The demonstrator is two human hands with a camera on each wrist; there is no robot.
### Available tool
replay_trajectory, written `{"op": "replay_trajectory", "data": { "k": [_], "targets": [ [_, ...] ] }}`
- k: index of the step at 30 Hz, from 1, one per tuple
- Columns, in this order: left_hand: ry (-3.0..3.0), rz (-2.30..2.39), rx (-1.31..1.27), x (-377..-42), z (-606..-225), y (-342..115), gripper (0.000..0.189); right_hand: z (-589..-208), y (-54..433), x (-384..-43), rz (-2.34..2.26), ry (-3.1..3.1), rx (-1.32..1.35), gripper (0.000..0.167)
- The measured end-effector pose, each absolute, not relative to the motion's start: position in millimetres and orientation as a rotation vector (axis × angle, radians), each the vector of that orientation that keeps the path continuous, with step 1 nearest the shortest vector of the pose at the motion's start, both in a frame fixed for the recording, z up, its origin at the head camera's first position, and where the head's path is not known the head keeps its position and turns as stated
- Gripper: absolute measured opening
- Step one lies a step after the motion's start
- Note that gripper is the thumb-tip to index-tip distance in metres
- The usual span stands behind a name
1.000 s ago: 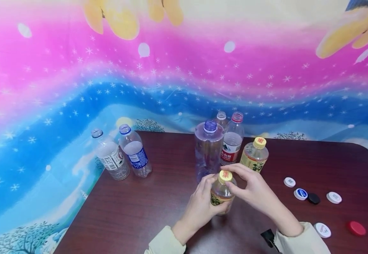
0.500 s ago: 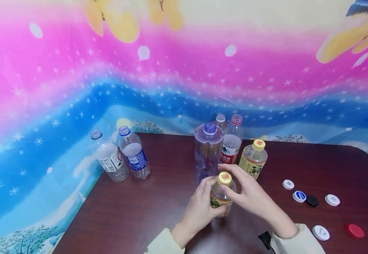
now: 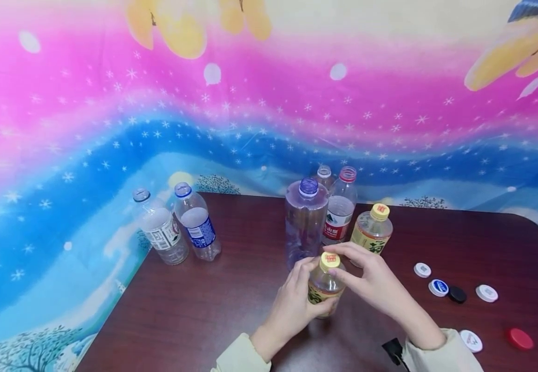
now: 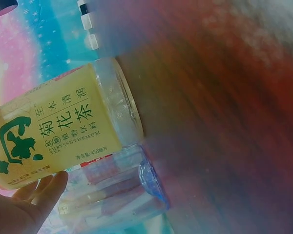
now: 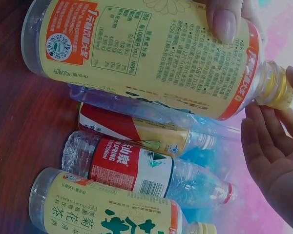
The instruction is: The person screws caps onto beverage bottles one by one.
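In the head view my left hand [image 3: 289, 305] grips a chrysanthemum tea bottle [image 3: 323, 283] round its yellow label, near the table's middle. My right hand [image 3: 376, 281] holds the yellow cap [image 3: 330, 260] between thumb and fingers. The right wrist view shows the cap [image 5: 282, 87] sitting on the bottle neck, with a left-hand thumb [image 5: 224, 27] across the label. In the left wrist view the bottle [image 4: 58, 126] stands with its base at the tabletop. Whether the cap is loose or tight I cannot tell.
Behind the hands stand a large purplish bottle [image 3: 303, 222], a red-labelled bottle [image 3: 337, 219] and another capped tea bottle [image 3: 372, 232]. Two uncapped bottles, one blue-labelled [image 3: 200, 230], stand left. Several loose caps, including a red one [image 3: 520, 338], lie right on the table [image 3: 194, 320].
My right thumb and fingers shift slightly round the yellow cap. The left hand keeps its grip and the bottle stays in about the same place.
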State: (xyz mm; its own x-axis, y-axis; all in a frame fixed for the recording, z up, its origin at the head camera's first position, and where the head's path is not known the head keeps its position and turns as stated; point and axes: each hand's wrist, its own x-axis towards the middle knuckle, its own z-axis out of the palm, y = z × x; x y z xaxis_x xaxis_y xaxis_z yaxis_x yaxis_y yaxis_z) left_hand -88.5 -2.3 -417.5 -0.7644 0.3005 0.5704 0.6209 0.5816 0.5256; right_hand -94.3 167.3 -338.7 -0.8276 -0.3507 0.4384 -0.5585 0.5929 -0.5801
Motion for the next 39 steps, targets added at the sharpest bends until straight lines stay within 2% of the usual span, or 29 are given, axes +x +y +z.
{"op": "replay_trajectory", "data": {
  "k": [15, 23, 28, 39],
  "targets": [
    [-2.400, -0.969, -0.682, -87.1, -416.8, -1.5, 0.073, -337.5, 148.8, -90.5, 1.036, -2.594, 0.431, 0.032],
    [-2.423, -0.959, -0.689, -86.4, -417.4, -1.8, 0.074, -345.2, 157.2, -92.8, 1.054, -2.555, 0.681, 0.040],
    [-2.429, -0.953, -0.688, -86.4, -416.7, -2.0, 0.073, -343.1, 164.1, -93.6, 1.007, -2.526, 0.810, 0.034],
    [-2.439, -0.985, -0.650, -86.2, -413.9, 0.6, 0.073, -336.3, 161.7, -93.5, 0.935, -2.520, 0.754, 0.033]
  ]
}}
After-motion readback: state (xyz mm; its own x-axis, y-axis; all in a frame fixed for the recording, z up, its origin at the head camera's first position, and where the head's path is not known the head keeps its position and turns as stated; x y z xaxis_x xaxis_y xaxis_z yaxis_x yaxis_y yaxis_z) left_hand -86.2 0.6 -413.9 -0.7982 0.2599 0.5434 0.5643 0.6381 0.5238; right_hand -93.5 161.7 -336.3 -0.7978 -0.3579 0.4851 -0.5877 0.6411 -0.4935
